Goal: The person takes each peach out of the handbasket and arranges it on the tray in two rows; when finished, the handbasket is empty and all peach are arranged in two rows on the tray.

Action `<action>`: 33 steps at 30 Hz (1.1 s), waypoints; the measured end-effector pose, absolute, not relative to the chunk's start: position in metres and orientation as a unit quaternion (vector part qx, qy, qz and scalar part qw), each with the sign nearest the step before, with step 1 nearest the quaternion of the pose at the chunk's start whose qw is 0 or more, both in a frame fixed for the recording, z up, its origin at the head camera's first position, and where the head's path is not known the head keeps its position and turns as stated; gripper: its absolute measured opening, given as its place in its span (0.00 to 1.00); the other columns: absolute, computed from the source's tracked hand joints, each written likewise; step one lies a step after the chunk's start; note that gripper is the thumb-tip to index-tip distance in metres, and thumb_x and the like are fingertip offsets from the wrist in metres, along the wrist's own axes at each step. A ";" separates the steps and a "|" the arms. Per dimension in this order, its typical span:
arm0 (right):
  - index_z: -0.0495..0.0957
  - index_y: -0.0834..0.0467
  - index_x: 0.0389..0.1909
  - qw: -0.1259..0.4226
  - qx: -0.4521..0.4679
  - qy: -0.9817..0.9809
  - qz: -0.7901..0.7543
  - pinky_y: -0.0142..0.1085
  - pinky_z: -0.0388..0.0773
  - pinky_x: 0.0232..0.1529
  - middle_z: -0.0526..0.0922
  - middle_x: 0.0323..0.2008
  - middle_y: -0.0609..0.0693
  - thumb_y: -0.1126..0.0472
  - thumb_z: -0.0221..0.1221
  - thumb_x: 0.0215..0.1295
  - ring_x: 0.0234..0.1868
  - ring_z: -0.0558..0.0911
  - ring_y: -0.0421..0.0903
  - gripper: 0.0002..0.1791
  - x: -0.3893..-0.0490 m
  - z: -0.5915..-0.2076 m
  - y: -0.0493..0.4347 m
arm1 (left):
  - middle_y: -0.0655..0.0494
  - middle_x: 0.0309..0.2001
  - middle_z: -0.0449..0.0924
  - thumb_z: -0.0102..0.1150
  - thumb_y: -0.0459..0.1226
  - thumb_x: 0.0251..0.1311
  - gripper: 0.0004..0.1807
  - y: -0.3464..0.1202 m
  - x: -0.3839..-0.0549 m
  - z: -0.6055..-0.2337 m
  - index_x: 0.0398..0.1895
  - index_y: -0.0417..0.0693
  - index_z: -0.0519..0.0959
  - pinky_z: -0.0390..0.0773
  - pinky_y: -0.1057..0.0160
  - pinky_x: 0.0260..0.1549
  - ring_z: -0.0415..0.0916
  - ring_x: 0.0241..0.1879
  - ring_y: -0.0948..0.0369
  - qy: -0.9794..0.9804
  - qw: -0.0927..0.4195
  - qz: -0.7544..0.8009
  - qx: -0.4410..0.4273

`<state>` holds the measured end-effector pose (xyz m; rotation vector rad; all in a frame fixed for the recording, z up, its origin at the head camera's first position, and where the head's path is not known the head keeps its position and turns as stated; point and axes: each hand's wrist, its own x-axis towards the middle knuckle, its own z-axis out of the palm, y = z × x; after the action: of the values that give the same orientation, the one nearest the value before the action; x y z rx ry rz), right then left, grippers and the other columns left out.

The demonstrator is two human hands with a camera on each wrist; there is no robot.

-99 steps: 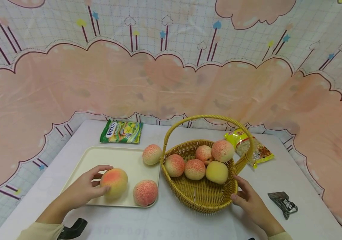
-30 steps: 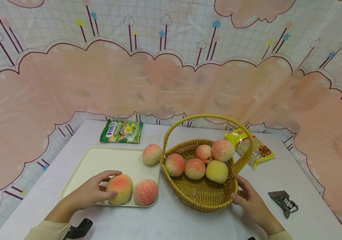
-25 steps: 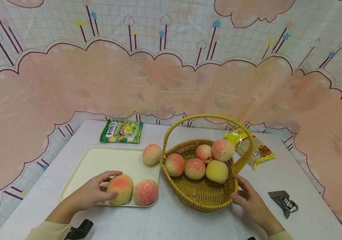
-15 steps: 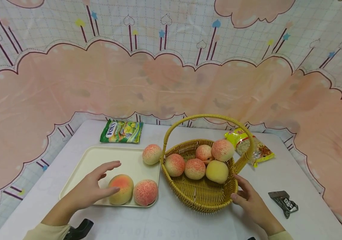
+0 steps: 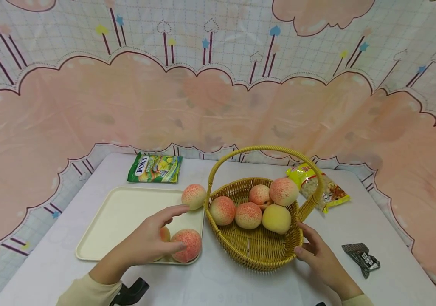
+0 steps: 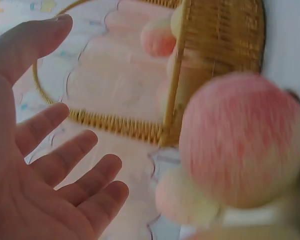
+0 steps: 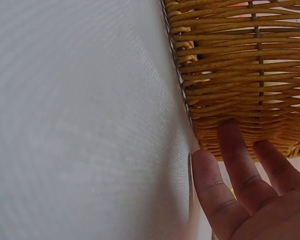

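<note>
My left hand [image 5: 145,244], thumb and fingers spread with nothing between them, hovers at the red-speckled peach [image 5: 192,244] on the cream tray [image 5: 112,229]. The left wrist view shows the palm [image 6: 35,200] empty beside that peach. Behind the hand, a yellow-orange peach [image 5: 165,233] is mostly hidden. A paler speckled peach [image 5: 192,195] sits at the tray's far right corner, against the basket. My right hand [image 5: 321,255] rests on the right side of the wicker basket [image 5: 240,256]. In the right wrist view its extended fingers [image 7: 240,162] touch the outer wall. Several peaches and a yellow fruit [image 5: 277,219] lie inside.
The basket's tall handle [image 5: 267,148] arches over the fruit. A green candy bag [image 5: 154,168] lies behind the tray, and a yellow snack bag [image 5: 326,191] behind the basket. A small black packet [image 5: 362,258] lies at the right. A patterned cloth [image 5: 218,106] hangs behind the table.
My left hand moved the yellow-orange peach right, beside the red-speckled one, and let go of it. It then shifted right to the red-speckled peach. The right hand stayed at the basket.
</note>
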<state>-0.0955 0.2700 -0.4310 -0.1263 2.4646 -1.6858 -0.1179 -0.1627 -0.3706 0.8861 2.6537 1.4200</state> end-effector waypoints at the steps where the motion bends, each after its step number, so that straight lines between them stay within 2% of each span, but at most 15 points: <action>1: 0.50 0.60 0.77 0.077 -0.042 0.822 -0.562 0.37 0.80 0.46 0.51 0.72 0.75 0.62 0.56 0.74 0.58 0.75 0.65 0.36 -0.096 -0.431 0.270 | 0.47 0.66 0.72 0.74 0.39 0.53 0.37 -0.157 -0.119 -0.371 0.67 0.43 0.72 0.70 0.40 0.59 0.67 0.66 0.49 0.843 0.009 0.454 0.289; 8: 0.51 0.60 0.77 0.080 -0.040 0.820 -0.565 0.38 0.80 0.46 0.51 0.73 0.75 0.62 0.56 0.74 0.59 0.75 0.66 0.36 -0.096 -0.431 0.270 | 0.51 0.67 0.71 0.75 0.44 0.53 0.40 -0.123 -0.123 -0.368 0.68 0.43 0.71 0.68 0.42 0.61 0.66 0.67 0.51 0.832 0.068 0.463 0.298; 13: 0.50 0.60 0.77 0.082 -0.036 0.820 -0.565 0.38 0.80 0.46 0.50 0.73 0.74 0.62 0.56 0.74 0.59 0.75 0.65 0.36 -0.095 -0.431 0.270 | 0.49 0.71 0.66 0.75 0.43 0.53 0.41 -0.105 -0.131 -0.369 0.70 0.45 0.69 0.67 0.44 0.63 0.62 0.70 0.51 0.828 0.089 0.465 0.301; 17: 0.50 0.60 0.77 0.082 -0.036 0.821 -0.564 0.38 0.80 0.46 0.50 0.73 0.75 0.62 0.56 0.74 0.59 0.75 0.65 0.37 -0.097 -0.430 0.269 | 0.50 0.70 0.67 0.75 0.42 0.53 0.41 -0.089 -0.140 -0.367 0.70 0.46 0.69 0.65 0.45 0.64 0.62 0.69 0.51 0.827 0.086 0.460 0.311; 18: 0.50 0.60 0.77 0.081 -0.036 0.821 -0.564 0.38 0.80 0.46 0.50 0.73 0.75 0.62 0.56 0.74 0.59 0.75 0.66 0.37 -0.097 -0.430 0.269 | 0.51 0.70 0.67 0.75 0.43 0.53 0.41 -0.085 -0.142 -0.367 0.70 0.46 0.69 0.62 0.45 0.66 0.62 0.70 0.52 0.829 0.082 0.455 0.315; 22: 0.50 0.59 0.77 0.081 -0.036 0.822 -0.563 0.39 0.80 0.47 0.50 0.73 0.75 0.61 0.56 0.74 0.60 0.74 0.67 0.36 -0.097 -0.431 0.270 | 0.52 0.69 0.68 0.74 0.43 0.53 0.40 -0.069 -0.151 -0.364 0.70 0.47 0.70 0.65 0.48 0.65 0.63 0.68 0.54 0.831 0.079 0.444 0.325; 31: 0.50 0.59 0.77 0.082 -0.036 0.822 -0.562 0.40 0.80 0.47 0.50 0.73 0.75 0.61 0.56 0.75 0.60 0.73 0.67 0.36 -0.097 -0.431 0.270 | 0.51 0.68 0.70 0.73 0.43 0.55 0.39 -0.035 -0.171 -0.365 0.69 0.43 0.70 0.64 0.52 0.66 0.65 0.68 0.55 0.842 0.066 0.401 0.355; 33: 0.50 0.59 0.77 0.081 -0.036 0.822 -0.562 0.40 0.80 0.47 0.50 0.73 0.75 0.61 0.56 0.75 0.60 0.73 0.67 0.36 -0.097 -0.431 0.270 | 0.51 0.69 0.69 0.73 0.43 0.55 0.40 -0.029 -0.174 -0.366 0.70 0.44 0.69 0.64 0.52 0.66 0.64 0.68 0.56 0.846 0.076 0.399 0.344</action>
<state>-0.0969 0.2701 -0.4312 -0.1084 2.4571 -1.6799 -0.1738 -0.0289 -0.3660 1.0319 2.5372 1.1971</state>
